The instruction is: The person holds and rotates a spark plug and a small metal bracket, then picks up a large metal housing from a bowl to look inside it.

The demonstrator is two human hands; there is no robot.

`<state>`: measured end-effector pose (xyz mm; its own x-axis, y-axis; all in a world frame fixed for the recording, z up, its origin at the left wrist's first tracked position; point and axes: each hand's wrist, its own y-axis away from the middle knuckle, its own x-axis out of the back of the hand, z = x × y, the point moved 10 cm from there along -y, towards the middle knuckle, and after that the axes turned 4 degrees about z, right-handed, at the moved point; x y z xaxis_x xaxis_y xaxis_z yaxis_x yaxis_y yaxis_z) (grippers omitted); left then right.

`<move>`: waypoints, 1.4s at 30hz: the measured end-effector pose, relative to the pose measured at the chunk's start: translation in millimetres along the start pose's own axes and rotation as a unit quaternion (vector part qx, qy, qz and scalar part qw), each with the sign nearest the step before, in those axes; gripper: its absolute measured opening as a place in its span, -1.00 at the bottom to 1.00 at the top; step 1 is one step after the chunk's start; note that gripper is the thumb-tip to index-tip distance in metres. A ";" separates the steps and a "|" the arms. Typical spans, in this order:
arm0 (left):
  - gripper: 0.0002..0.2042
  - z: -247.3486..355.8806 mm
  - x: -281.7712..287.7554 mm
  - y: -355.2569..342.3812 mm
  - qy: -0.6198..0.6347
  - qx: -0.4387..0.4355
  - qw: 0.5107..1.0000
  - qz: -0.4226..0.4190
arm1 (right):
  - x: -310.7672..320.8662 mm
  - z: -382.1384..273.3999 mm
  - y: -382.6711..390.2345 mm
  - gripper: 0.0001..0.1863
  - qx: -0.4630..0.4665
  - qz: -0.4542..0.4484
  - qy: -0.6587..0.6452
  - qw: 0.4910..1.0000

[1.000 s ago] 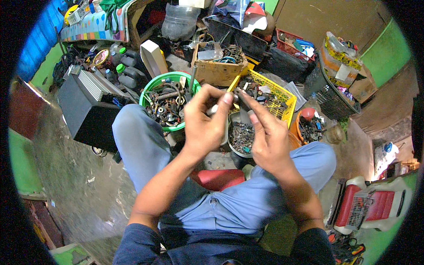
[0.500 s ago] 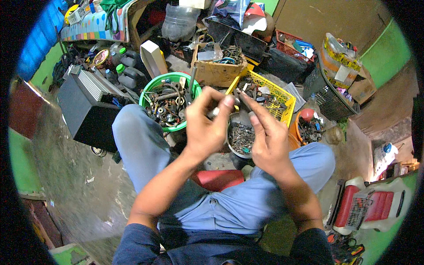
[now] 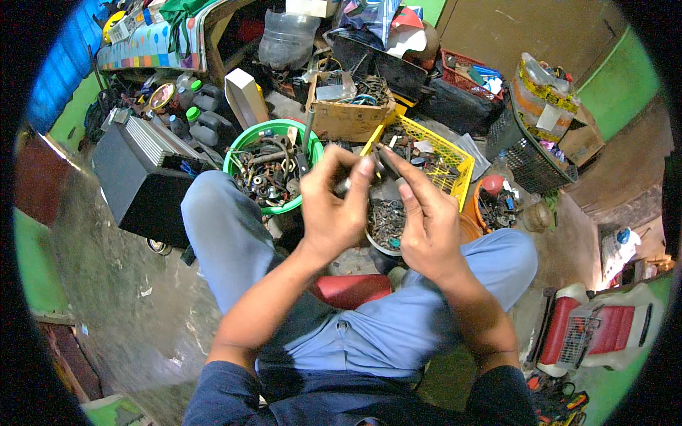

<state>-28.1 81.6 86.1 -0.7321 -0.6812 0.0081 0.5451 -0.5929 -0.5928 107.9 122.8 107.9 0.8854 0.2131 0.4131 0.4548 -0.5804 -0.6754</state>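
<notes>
My left hand [image 3: 332, 202] is raised in front of my lap, its thumb and index finger pinched round a small piece that the fingers mostly hide. Facing it, my right hand [image 3: 431, 227] has its fingers closed on a slim dark piece [image 3: 387, 163], whose kind I cannot make out. The two fingertips' ends nearly meet, and motion blurs what lies between them. Below and between the hands stands a small bucket [image 3: 385, 250] full of screws and little metal parts. A green tub [image 3: 280, 128] of mixed hardware is just beyond my left hand.
Beyond my right hand lies a yellow crate [image 3: 465, 174] of parts, beside an orange container [image 3: 472, 206]. A cardboard box [image 3: 348, 121] with cables stands farther back. A black case [image 3: 138, 181] sits at left, a dark basket [image 3: 529, 153] at right. My bent legs frame the near side.
Both hands stay close together with small, blurred finger movements. The dark piece between them has shifted slightly, and the view has moved a little.
</notes>
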 end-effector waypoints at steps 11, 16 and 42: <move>-0.87 5.5 -7.8 11.1 -0.013 -0.058 0.998 -0.021 | -2.8 9.8 -1.3 -0.62 -0.039 -0.010 -0.026 0.999; -0.90 -5.2 -16.4 4.3 0.153 0.040 0.985 -0.073 | 15.9 34.2 -3.2 -0.64 -0.142 0.054 -0.141 0.978; -0.82 -16.7 -20.8 13.6 0.358 0.084 0.922 -0.120 | 43.4 -27.5 2.4 -0.69 0.105 0.153 0.036 0.982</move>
<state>-12.4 94.8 64.4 -0.8890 -0.0997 -0.4469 0.3445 -0.7886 -0.5093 144.8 109.1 141.0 0.9780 -0.0069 0.2084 0.1849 -0.4327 -0.8824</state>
